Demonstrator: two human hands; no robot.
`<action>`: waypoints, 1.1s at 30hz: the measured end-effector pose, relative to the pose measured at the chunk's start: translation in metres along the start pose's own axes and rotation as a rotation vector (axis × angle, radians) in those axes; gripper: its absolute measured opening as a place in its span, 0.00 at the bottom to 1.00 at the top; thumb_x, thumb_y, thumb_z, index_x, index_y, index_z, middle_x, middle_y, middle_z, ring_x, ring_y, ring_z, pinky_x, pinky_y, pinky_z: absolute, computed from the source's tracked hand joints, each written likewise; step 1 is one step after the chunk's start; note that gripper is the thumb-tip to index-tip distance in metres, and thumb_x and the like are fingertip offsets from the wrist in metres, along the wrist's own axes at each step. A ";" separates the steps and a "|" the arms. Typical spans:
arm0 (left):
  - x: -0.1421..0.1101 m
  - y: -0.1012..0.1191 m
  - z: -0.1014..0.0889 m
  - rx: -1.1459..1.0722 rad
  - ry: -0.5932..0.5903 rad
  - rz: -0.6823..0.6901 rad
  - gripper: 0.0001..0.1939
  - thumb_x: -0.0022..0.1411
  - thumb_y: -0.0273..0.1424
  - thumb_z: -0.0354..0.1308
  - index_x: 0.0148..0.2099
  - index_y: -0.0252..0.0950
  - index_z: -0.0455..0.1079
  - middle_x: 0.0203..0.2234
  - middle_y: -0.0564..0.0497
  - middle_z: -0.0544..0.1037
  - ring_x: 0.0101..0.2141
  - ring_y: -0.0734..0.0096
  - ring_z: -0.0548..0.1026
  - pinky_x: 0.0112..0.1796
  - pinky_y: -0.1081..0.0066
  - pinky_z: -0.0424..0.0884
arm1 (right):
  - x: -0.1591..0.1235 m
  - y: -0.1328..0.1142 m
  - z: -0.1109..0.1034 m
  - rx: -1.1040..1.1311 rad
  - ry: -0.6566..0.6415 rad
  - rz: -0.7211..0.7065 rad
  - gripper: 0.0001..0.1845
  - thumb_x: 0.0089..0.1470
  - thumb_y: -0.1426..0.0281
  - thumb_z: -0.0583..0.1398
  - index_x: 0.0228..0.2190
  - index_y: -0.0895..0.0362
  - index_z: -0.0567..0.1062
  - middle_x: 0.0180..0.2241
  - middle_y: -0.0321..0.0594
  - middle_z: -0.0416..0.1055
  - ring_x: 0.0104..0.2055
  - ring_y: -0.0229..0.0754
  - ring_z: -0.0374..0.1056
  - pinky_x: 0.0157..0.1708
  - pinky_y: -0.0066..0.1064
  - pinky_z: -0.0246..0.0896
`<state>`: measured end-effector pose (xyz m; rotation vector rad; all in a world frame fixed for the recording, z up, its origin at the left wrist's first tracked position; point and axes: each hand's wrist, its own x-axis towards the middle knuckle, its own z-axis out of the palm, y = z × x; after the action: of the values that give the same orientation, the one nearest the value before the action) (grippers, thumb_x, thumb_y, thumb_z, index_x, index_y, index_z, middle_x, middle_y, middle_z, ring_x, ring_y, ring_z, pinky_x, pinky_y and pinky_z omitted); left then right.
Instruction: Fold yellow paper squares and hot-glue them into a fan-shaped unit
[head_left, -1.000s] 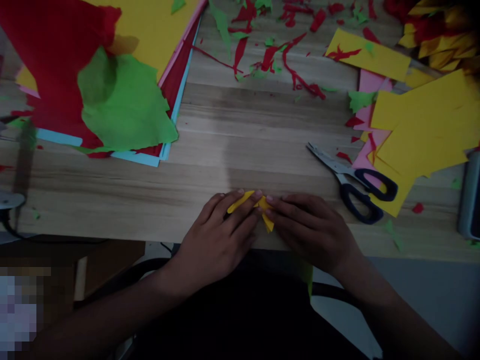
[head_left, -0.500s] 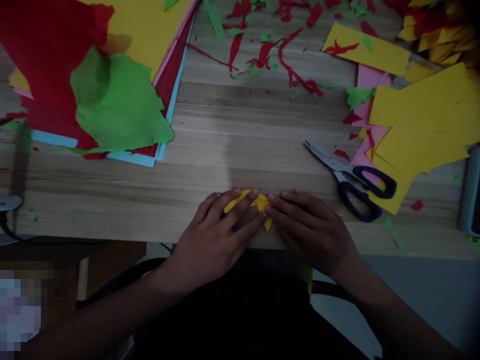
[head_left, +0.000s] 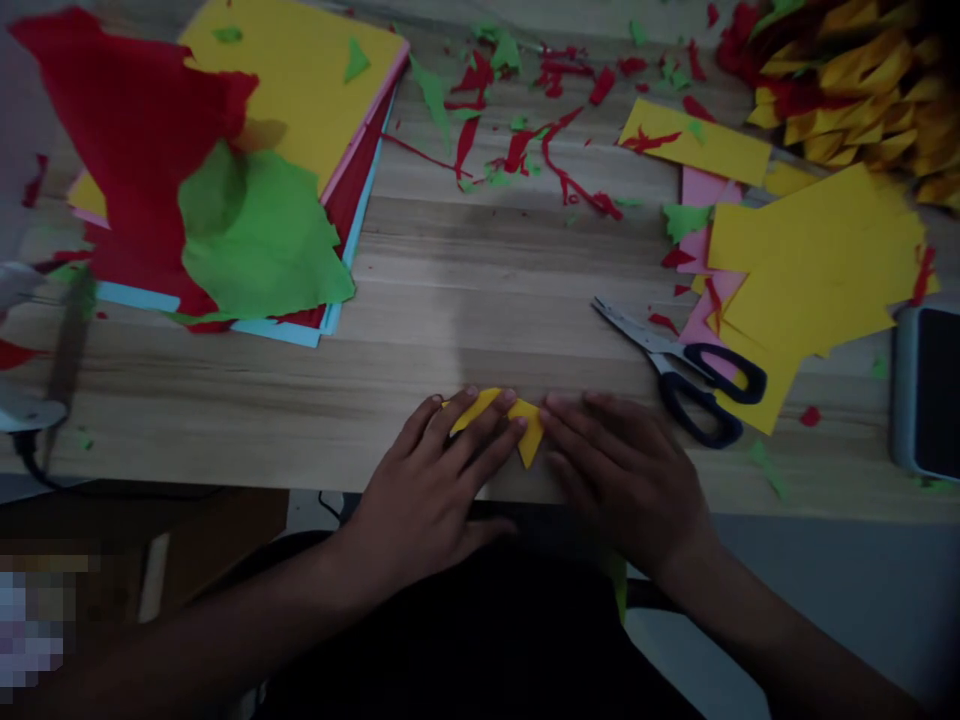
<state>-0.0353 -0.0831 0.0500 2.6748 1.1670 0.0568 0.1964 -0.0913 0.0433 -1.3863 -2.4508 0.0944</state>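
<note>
A small piece of folded yellow paper (head_left: 531, 438) lies near the front edge of the wooden table, a pointed corner toward me. My left hand (head_left: 431, 475) is open, its spread fingers pressing the paper flat and hiding parts of it; the thumb is stretched out below. Beside the paper's right end is my right hand (head_left: 634, 470), its fingers extended close together and the index fingertip touching the edge. Scissors (head_left: 667, 365) with dark handles rest to the right of my right hand, blades slightly apart, partly over yellow and pink paper.
Coloured sheets (head_left: 300, 80) with torn red paper (head_left: 142, 130) and green paper (head_left: 259, 240) are stacked at left. Red and green scraps (head_left: 517, 150) lie at the back. Yellow paper pieces (head_left: 817, 260), a phone (head_left: 930, 390) and folded yellow pieces (head_left: 862, 75) are at right.
My right hand has moved slightly off the paper's right end, showing more of it. My left thumb has stretched out below. The whole view has shifted a little.
</note>
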 end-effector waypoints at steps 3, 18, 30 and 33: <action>-0.001 -0.001 0.002 0.078 0.009 -0.006 0.43 0.60 0.44 0.64 0.72 0.41 0.53 0.71 0.50 0.56 0.67 0.53 0.57 0.65 0.54 0.49 | 0.005 0.004 0.004 -0.036 0.007 0.006 0.22 0.62 0.66 0.61 0.57 0.58 0.73 0.60 0.42 0.72 0.58 0.58 0.67 0.55 0.51 0.65; -0.002 0.006 0.012 0.068 0.169 0.003 0.29 0.66 0.30 0.53 0.67 0.28 0.62 0.66 0.41 0.65 0.62 0.55 0.63 0.59 0.56 0.57 | 0.028 -0.020 0.009 0.189 0.012 0.440 0.08 0.59 0.64 0.63 0.38 0.53 0.72 0.38 0.43 0.72 0.42 0.50 0.68 0.43 0.43 0.59; -0.002 0.001 0.007 0.036 0.109 -0.029 0.31 0.65 0.29 0.53 0.69 0.35 0.60 0.66 0.46 0.65 0.60 0.57 0.64 0.60 0.59 0.57 | 0.037 -0.016 0.011 0.219 0.026 0.439 0.06 0.60 0.67 0.62 0.30 0.53 0.73 0.30 0.38 0.73 0.36 0.45 0.66 0.39 0.40 0.55; -0.001 0.000 0.006 0.027 0.112 -0.027 0.31 0.65 0.28 0.53 0.69 0.35 0.60 0.65 0.45 0.66 0.60 0.57 0.65 0.60 0.59 0.57 | 0.033 -0.010 0.013 0.281 0.068 0.277 0.03 0.61 0.71 0.62 0.33 0.54 0.75 0.32 0.38 0.75 0.36 0.43 0.67 0.38 0.39 0.59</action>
<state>-0.0353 -0.0849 0.0439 2.7096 1.2454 0.1893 0.1685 -0.0678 0.0411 -1.5586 -2.0808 0.4303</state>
